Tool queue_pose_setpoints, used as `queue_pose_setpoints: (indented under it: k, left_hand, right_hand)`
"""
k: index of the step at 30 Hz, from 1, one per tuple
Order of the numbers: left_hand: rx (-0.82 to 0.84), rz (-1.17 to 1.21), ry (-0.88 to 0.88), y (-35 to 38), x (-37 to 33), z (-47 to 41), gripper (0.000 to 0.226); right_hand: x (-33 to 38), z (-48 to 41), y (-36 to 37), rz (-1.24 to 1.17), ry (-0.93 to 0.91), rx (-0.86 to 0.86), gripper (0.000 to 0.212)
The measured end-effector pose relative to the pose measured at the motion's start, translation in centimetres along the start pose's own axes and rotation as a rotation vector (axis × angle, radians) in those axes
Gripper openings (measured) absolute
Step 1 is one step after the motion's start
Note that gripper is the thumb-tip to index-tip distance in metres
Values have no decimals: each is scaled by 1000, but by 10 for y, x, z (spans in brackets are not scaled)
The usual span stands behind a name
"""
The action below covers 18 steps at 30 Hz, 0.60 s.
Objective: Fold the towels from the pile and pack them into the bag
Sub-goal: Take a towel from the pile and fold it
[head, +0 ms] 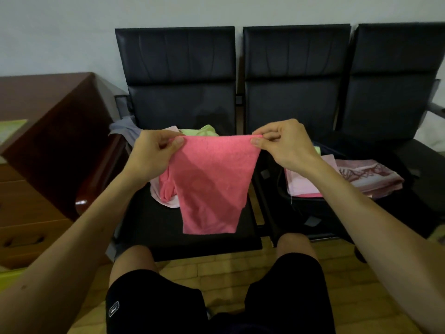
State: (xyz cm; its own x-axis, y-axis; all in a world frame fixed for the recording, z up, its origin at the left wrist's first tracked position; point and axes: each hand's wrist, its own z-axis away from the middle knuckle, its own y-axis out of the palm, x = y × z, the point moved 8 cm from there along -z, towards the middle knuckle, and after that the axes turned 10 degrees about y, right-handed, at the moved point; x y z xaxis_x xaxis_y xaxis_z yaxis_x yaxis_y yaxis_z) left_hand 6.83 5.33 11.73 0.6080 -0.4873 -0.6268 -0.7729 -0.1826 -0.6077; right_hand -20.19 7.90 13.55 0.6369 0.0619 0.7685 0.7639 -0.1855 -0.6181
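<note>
Nearest were the person's knees in black shorts, facing a row of black chairs, with a wooden cabinet on the left. An open dark bag sat on the middle seat with folded towels already in it.

The pink towel hung in the air over the left seat, its top edge stretched between the hands. The left hand pinched one top corner between thumb and fingers, and the right hand pinched the other. Behind it, the pile of green and pale pieces lay at the back of that seat.

This looked like the start of folding this towel, spread out before its first fold. Next, the corners would need to meet evenly, or the towel would need to go flat on the seat. The pile left only the front of the seat free for that.
</note>
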Motion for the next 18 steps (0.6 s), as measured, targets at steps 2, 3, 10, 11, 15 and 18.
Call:
queue_pose_setpoints:
  k: [2,3,10,11,15,18]
  left_hand:
    - [-2,-61,22,3,-3,2,24]
    - [-4,-93,37,5,-5,4,24]
    - [56,44,-1,18,-2,13,21]
    - [77,108,-10,18,-1,14,20]
    - [250,339,-123,27,4,20,27]
    - [330,177,-151,27,11,21,45]
  right_hand:
    - [-6,-1,2,28,22,22,16]
    - [-7,-1,3,37,27,29,14]
    - [-16,-6,9,69,33,71,21]
    - [-19,-7,9,12,56,92,18]
    - [-25,-8,15,-172,133,202,14]
    - [-25,-4,21,-162,110,284,11]
